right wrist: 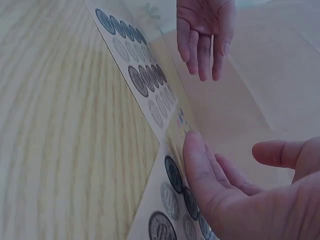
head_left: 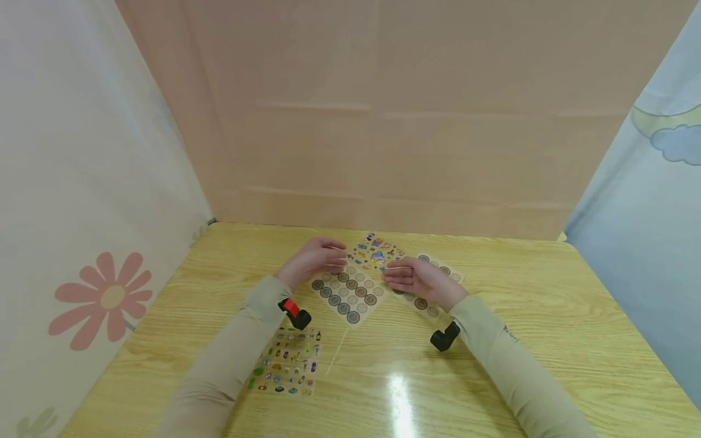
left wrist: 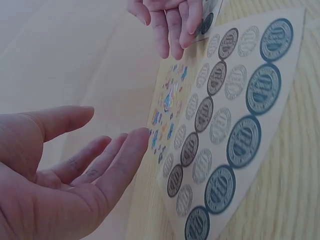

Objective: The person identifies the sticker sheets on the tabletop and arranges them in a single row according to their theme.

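Head: colourful sheet (head_left: 378, 256) lies between empty, loosely opened left grip (head_left: 313, 260) and right grip (head_left: 420, 281).

left hand (head_left: 317, 258) and right hand (head_left: 420, 281) apart, fingers (left wrist: 122, 167) relaxed, forearms (head_left: 220, 371) angled inward

No legible word, number or brand in your views, round seals (left wrist: 244, 141) on your left sheet (head_left: 346, 293) and right sheet (head_left: 420, 303), letter-like marks at the seal centres, too blurred for you to read.

Head view faces downward; closer wrist views share the circle-patterned sheet (left wrist: 227, 112).
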The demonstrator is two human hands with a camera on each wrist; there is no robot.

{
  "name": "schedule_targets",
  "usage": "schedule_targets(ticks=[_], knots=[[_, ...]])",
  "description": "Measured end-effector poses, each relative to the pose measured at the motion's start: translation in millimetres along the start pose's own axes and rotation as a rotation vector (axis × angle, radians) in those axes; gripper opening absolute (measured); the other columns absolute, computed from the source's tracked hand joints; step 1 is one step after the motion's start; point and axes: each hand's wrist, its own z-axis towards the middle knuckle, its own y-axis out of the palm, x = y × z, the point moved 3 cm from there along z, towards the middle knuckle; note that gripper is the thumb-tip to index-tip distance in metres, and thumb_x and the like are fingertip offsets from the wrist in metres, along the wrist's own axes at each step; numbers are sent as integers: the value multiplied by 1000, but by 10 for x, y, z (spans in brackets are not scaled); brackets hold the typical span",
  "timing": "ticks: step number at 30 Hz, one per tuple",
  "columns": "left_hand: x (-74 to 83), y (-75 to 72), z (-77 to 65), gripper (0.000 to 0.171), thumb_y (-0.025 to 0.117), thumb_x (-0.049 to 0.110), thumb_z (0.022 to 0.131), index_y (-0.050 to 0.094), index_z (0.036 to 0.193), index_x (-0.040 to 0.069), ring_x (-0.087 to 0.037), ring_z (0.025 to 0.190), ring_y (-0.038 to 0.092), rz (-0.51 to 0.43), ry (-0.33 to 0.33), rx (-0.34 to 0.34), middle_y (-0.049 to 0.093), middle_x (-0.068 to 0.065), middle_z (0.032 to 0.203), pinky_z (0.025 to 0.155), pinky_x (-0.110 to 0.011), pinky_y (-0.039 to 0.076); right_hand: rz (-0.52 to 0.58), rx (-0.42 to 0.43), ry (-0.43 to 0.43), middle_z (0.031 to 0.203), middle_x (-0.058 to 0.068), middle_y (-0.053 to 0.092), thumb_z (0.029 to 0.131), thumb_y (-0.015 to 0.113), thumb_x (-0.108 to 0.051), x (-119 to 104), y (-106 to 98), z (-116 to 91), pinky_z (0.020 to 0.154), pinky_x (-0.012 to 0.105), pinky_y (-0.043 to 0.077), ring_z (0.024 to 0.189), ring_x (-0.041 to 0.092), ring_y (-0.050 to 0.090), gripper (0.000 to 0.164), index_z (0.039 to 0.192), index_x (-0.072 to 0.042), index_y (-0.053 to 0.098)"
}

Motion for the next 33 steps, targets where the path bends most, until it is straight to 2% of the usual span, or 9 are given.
schedule_targets(ticks=[7, 17, 26, 30, 33], knots=[[35, 75, 101, 47, 58, 5, 95, 41, 138, -8, -42, 120, 50, -31, -34, -10, 46, -29, 135, 98, -47, 46, 13, 30, -2, 142, 31, 36, 105, 30, -17, -60, -153, 38, 105, 42, 40, 127, 39, 43, 48, 144, 10, 26], [-30, 17, 205, 49, 59, 5, 95, 41, 138, -8, -40, 118, 52, -83, -81, 73, 48, -28, 133, 98, -44, 48, 19, 73, -5, 147, 32, 26, 104, 29, -18, -200, -348, 55, 108, 42, 37, 133, 41, 34, 51, 147, 9, 20], [-32, 22, 273, 43, 60, 7, 94, 46, 134, -5, -38, 115, 55, -70, -109, 110, 51, -26, 131, 95, -44, 49, 43, 104, 2, 148, 32, 23, 105, 28, -17, -324, -440, 85, 110, 43, 33, 135, 43, 28, 51, 148, 8, 15], [-34, 4, 272, 44, 61, 7, 94, 46, 133, -5, -38, 117, 53, -75, -114, 111, 49, -25, 133, 97, -43, 48, 64, 128, 16, 148, 31, 23, 105, 31, -16, -332, -477, 95, 111, 44, 32, 135, 43, 28, 51, 148, 8, 17], [-45, -18, 277, 46, 61, 9, 94, 44, 135, -5, -37, 115, 54, -44, -116, 109, 50, -23, 132, 95, -42, 50, 70, 134, 22, 149, 30, 23, 104, 35, -16, -340, -503, 102, 111, 45, 31, 136, 42, 28, 53, 148, 7, 17]])
